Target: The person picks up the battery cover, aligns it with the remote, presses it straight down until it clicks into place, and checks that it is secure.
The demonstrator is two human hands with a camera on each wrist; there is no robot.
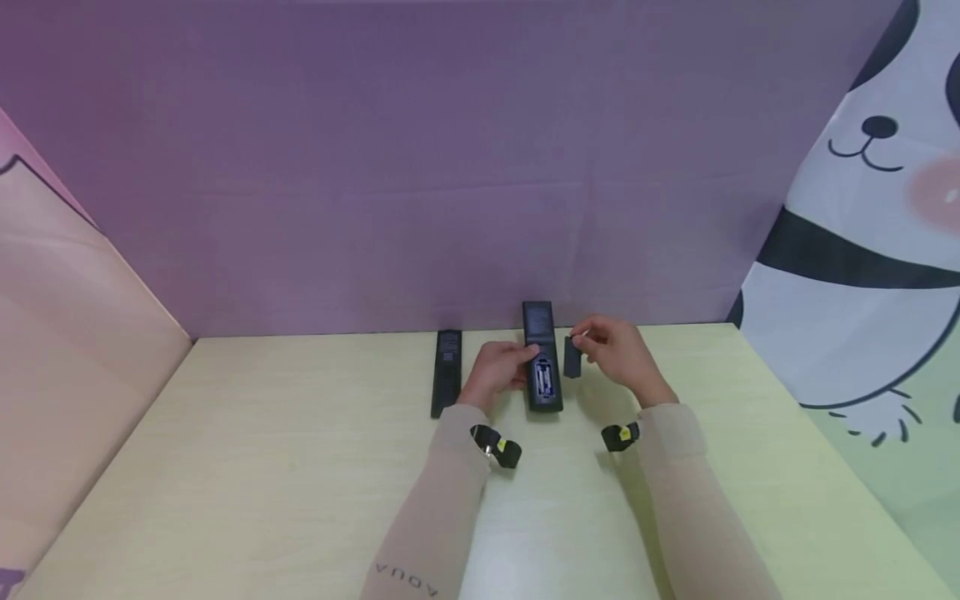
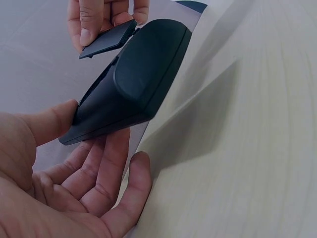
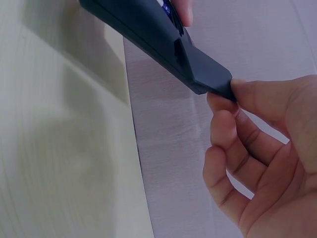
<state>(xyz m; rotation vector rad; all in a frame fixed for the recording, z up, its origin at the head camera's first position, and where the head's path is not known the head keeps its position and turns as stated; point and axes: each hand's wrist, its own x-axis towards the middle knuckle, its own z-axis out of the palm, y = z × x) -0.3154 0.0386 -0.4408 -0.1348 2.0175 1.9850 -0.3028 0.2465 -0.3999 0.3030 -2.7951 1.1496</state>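
Note:
A black remote control [image 1: 539,321] is held back side up by my left hand [image 1: 498,368], thumb on its back and fingers beneath. Its battery compartment [image 1: 544,379] is uncovered, with batteries inside. In the left wrist view the remote [image 2: 151,64] is raised above the table, casting a shadow. My right hand [image 1: 618,357] pinches a small black battery cover [image 1: 572,358] between thumb and fingers, just right of the remote. The right wrist view shows the cover [image 3: 205,72] by its pinched end, overlapping the remote's edge. Left of my left hand, a second black remote [image 1: 447,375] lies on the table.
The pale wooden table [image 1: 262,467] ends at a purple backdrop [image 1: 390,167] just behind the remotes. A panda-print cloth [image 1: 862,333] hangs on the right, and a pink-beige one [image 1: 67,333] on the left. Black camera straps show at both wrists.

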